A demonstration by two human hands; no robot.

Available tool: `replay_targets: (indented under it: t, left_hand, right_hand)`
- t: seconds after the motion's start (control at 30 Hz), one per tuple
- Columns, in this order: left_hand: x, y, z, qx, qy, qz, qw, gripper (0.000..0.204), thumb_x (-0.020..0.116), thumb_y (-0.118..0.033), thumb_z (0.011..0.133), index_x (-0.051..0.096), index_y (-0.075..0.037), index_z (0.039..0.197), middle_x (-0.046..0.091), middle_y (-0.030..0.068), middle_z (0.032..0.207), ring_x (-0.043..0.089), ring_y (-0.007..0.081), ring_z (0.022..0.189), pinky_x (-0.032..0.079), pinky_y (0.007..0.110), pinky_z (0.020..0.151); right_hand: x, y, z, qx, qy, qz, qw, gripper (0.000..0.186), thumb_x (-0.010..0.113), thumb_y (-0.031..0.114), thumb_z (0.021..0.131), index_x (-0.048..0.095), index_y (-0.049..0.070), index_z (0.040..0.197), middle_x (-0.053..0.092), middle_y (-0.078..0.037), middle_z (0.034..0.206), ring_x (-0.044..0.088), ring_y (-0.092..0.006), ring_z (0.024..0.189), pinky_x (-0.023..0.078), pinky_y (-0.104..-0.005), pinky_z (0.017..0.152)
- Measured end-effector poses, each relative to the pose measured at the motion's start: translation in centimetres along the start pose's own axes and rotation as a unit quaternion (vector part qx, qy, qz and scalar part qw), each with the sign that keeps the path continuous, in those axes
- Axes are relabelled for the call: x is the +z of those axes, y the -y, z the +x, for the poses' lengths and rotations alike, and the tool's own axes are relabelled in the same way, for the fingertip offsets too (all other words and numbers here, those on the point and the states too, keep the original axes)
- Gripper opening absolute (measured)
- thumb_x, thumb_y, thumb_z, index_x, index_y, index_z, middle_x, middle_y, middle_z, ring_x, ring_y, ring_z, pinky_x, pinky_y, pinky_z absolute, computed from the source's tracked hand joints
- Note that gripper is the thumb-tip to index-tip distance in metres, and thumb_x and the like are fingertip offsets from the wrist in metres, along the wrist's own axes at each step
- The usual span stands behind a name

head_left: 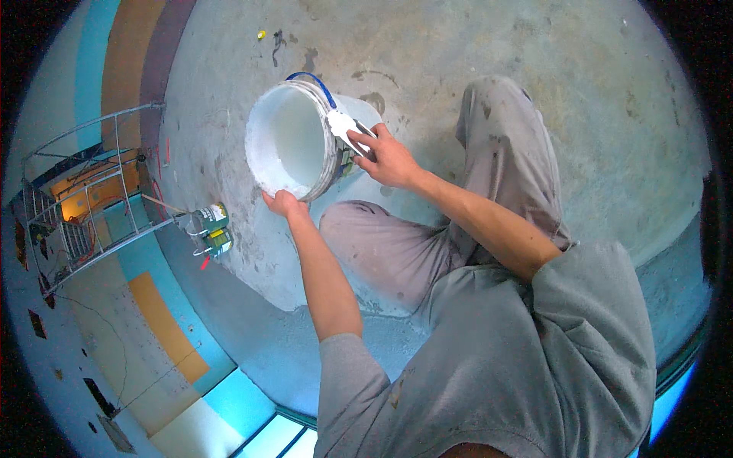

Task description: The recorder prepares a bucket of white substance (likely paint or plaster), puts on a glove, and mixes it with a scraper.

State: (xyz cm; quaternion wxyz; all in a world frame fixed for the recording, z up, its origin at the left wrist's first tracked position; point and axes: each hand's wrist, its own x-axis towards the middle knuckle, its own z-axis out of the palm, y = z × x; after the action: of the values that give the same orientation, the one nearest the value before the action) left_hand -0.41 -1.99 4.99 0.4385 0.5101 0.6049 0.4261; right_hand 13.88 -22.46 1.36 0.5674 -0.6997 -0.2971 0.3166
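The right hand (389,164), fingers curled closed, grips one scraper (341,124) with a white-coated blade beside the rim of one white bucket (294,122), while the left hand (285,203) is cupped under the bucket's lower rim. The bucket, between both hands, tilts with its mouth to the left, and concrete floor (603,130) spreads beyond it and right of the right hand. Farther off, left of the left hand, stand what look like two green cans (216,230), then one metal scaffold (114,249).
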Motion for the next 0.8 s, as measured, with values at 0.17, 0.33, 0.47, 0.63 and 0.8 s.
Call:
replay_targets:
  t: [0.17,0.33,0.47,0.63,0.8]
  left_hand:
    - [0.3,0.8,0.1,-0.003,0.017,-0.013,1.000,0.061,0.031,0.008,0.077,0.027,0.000,0.138,0.040,0.0220,0.131,0.049,0.0346,0.112,0.047,0.046,0.091]
    - [0.1,1.1,1.0,0.023,0.015,0.006,1.000,0.062,0.031,0.009,0.077,0.026,0.001,0.138,0.043,0.0212,0.129,0.050,0.0340,0.111,0.047,0.045,0.090]
    - [0.3,0.5,0.2,-0.007,-0.015,0.008,1.000,0.062,0.030,0.009,0.077,0.027,0.000,0.138,0.044,0.0213,0.128,0.050,0.0336,0.110,0.046,0.045,0.090]
    - [0.1,0.9,0.7,0.005,0.008,0.021,1.000,0.064,0.030,0.009,0.076,0.026,-0.001,0.139,0.043,0.0215,0.128,0.050,0.0334,0.110,0.046,0.045,0.090]
    - [0.0,1.0,1.0,-0.005,0.005,-0.011,1.000,0.064,0.030,0.009,0.076,0.026,-0.001,0.139,0.043,0.0214,0.129,0.050,0.0340,0.111,0.046,0.044,0.091]
  right_hand:
    - [-0.5,0.0,1.2,-0.006,-0.017,-0.051,0.999,0.052,0.061,0.029,0.079,0.047,0.028,0.129,0.046,-0.018,0.110,0.059,-0.0352,0.087,0.049,-0.0433,0.077]
    - [-0.6,0.0,1.7,-0.022,-0.019,-0.082,0.996,0.049,0.063,0.027,0.081,0.050,0.027,0.128,0.045,-0.016,0.112,0.063,-0.0263,0.077,0.049,-0.0390,0.075]
    - [0.1,-0.1,-0.9,-0.004,0.007,-0.065,0.998,0.049,0.059,0.028,0.081,0.049,0.029,0.129,0.045,-0.019,0.112,0.060,-0.0360,0.087,0.049,-0.0433,0.079]
    - [-0.2,0.1,-2.0,-0.005,0.003,-0.034,0.999,0.047,0.058,0.027,0.084,0.048,0.028,0.131,0.047,-0.017,0.107,0.059,-0.0289,0.084,0.046,-0.0383,0.078]
    - [0.2,1.1,-2.6,-0.014,0.052,0.030,0.998,0.047,0.052,0.033,0.087,0.046,0.023,0.132,0.046,-0.020,0.106,0.057,-0.0341,0.089,0.046,-0.0408,0.081]
